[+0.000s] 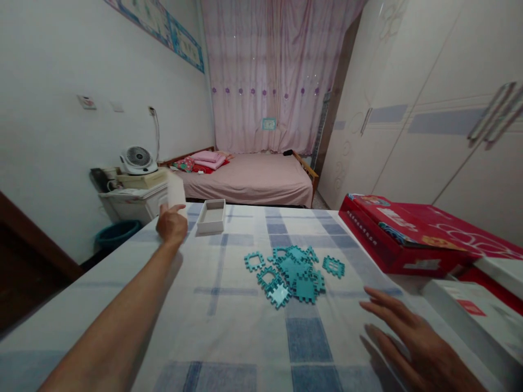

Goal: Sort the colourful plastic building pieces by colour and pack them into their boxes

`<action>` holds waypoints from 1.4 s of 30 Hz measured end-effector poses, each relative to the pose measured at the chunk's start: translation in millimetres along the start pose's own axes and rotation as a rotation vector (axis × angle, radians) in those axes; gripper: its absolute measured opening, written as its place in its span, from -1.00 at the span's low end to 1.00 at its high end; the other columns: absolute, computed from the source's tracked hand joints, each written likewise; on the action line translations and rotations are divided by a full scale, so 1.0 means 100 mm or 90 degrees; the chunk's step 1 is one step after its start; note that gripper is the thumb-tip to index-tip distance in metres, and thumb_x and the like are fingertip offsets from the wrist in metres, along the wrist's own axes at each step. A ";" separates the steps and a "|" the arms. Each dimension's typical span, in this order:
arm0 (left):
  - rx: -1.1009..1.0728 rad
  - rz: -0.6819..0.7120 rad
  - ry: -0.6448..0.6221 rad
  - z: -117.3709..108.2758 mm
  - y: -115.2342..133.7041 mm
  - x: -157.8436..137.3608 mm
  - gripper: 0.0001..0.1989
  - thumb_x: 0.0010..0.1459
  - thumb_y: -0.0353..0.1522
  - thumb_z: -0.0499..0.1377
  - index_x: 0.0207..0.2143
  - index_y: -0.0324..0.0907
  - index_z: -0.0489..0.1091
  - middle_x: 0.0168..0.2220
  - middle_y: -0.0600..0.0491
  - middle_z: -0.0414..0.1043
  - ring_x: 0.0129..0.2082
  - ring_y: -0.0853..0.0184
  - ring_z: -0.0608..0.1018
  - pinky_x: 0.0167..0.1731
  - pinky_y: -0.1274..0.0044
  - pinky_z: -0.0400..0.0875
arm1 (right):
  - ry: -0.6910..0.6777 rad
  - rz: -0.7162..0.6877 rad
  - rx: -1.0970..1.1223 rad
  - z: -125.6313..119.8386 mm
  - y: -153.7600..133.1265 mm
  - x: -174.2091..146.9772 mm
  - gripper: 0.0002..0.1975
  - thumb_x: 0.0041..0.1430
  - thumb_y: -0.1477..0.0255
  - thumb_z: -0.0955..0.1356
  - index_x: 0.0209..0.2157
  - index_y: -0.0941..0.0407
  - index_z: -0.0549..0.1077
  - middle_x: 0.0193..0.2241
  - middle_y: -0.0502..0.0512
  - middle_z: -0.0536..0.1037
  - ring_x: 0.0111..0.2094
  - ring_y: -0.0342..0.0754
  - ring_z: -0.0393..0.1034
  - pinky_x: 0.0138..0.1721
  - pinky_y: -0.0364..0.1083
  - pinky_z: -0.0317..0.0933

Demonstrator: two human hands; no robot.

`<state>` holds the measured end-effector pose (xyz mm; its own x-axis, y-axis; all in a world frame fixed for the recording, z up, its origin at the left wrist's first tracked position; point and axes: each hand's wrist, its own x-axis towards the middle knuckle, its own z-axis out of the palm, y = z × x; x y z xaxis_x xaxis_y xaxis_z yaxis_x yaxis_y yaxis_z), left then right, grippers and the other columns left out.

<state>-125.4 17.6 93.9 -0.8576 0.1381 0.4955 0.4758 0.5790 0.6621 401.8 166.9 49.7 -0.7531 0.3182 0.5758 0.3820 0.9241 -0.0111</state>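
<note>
At the table's far left edge, my left hand (171,224) is closed on a flat white piece (176,189) that stands up above the fingers. Whether it is a box lid or a card I cannot tell. Just right of that hand, a small shallow white box (211,216) sits with its top uncovered. Teal toothed puzzle tiles (295,269) lie in a loose pile mid-table, some solid and some with cut-out centres. A separate teal tile (334,266) rests right of the pile. My right hand (412,337) hovers low over the cloth at the near right, fingers spread, holding nothing.
A blue-and-white checked cloth (229,332) covers the table. Along the right side lie a large red box (392,234) and a white box (474,310). Beyond the table are a bed (253,177), a fan (139,159) on a cabinet, and a wardrobe (429,98).
</note>
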 end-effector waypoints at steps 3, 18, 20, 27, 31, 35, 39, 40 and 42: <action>0.164 0.168 -0.057 -0.06 0.09 -0.04 -0.58 0.14 -0.52 -0.06 -0.03 -0.19 0.45 0.13 -0.15 0.33 0.12 0.07 0.37 0.06 0.26 0.30 | -0.021 -0.002 0.018 0.06 -0.09 0.01 -0.69 0.23 0.32 0.26 -0.03 0.00 0.49 0.06 0.11 0.48 -0.09 0.01 0.51 -0.15 -0.09 0.46; 0.461 0.499 -0.224 -0.40 0.61 -0.61 -0.66 0.25 -0.42 -0.12 -0.20 -0.30 0.44 0.09 -0.20 0.31 -0.20 0.09 0.51 -0.31 0.33 0.41 | -0.149 0.189 0.220 -0.20 -0.48 -0.06 -0.67 0.24 0.40 0.25 0.02 0.09 0.42 0.06 0.21 0.45 0.10 0.05 0.34 0.10 0.09 0.28; 0.469 0.532 -0.183 -0.64 0.86 -0.87 -0.69 0.24 -0.35 -0.08 -0.24 -0.28 0.43 0.15 -0.15 0.27 -0.25 0.14 0.50 -0.34 0.34 0.41 | -0.130 0.245 0.317 -0.26 -0.60 0.04 -0.62 0.22 0.40 0.25 0.07 0.08 0.37 0.09 0.20 0.42 0.09 0.04 0.34 0.11 0.09 0.27; 0.214 0.669 -0.303 -1.08 1.61 -2.17 -0.80 0.12 -0.42 0.05 -0.40 -0.12 0.48 -0.02 -0.12 0.40 -0.39 0.14 0.50 -0.38 0.26 0.38 | 0.003 0.459 0.657 -0.36 -1.09 0.33 -0.31 0.16 0.25 0.32 0.28 0.01 0.03 0.25 0.20 0.19 0.11 0.07 0.30 0.03 0.08 0.31; 0.083 0.742 -0.419 -1.02 1.95 -2.87 -0.74 0.10 -0.52 0.03 -0.46 -0.15 0.50 -0.25 -0.20 0.45 -0.40 0.14 0.52 -0.46 0.31 0.35 | 0.138 0.571 0.648 -0.35 -1.07 0.14 -0.19 0.13 0.16 0.32 0.32 0.00 -0.09 0.30 0.16 0.08 0.24 0.12 0.11 0.01 0.05 0.33; 0.046 0.821 -0.436 -0.92 2.11 -3.24 -0.70 0.12 -0.56 -0.01 -0.40 -0.18 0.51 -0.31 -0.17 0.47 -0.39 0.20 0.54 -0.47 0.39 0.36 | 0.172 0.697 0.641 -0.44 -0.81 -0.24 -0.22 0.13 0.13 0.27 0.31 0.04 -0.06 0.28 0.22 0.14 0.12 0.17 0.27 -0.24 0.02 0.43; -0.092 0.699 -0.423 -0.84 2.01 -3.08 -0.73 0.19 -0.44 0.00 -0.27 -0.11 0.51 -0.19 -0.08 0.52 -0.37 0.25 0.55 -0.40 0.42 0.43 | 0.170 0.738 0.588 -0.59 -0.51 -0.60 -0.34 0.16 0.13 0.21 0.25 0.10 0.13 0.11 0.24 0.38 -0.03 0.17 0.40 -0.26 0.06 0.42; -0.141 0.636 -0.413 -0.81 1.96 -2.97 -0.73 0.18 -0.41 0.02 -0.23 -0.10 0.51 -0.17 -0.05 0.53 -0.36 0.26 0.56 -0.36 0.42 0.45 | 0.155 0.734 0.520 -0.61 -0.45 -0.67 -0.37 0.16 0.13 0.21 0.21 0.11 0.20 0.08 0.25 0.40 -0.03 0.16 0.40 -0.20 0.09 0.40; -0.252 0.514 -0.392 -0.73 1.81 -2.72 -0.72 0.13 -0.37 0.05 -0.17 -0.10 0.51 -0.14 0.02 0.53 -0.24 0.26 0.57 -0.19 0.43 0.47 | 0.143 0.697 0.308 -0.65 -0.38 -0.80 -0.43 0.14 0.15 0.23 0.13 0.13 0.30 0.11 0.27 0.36 0.05 0.18 0.34 -0.02 0.15 0.31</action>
<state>207.9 26.0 120.5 -0.1626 0.8041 0.5718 0.8768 -0.1480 0.4574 482.0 93.0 57.4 -0.0297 0.9796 0.1986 0.4813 0.1881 -0.8561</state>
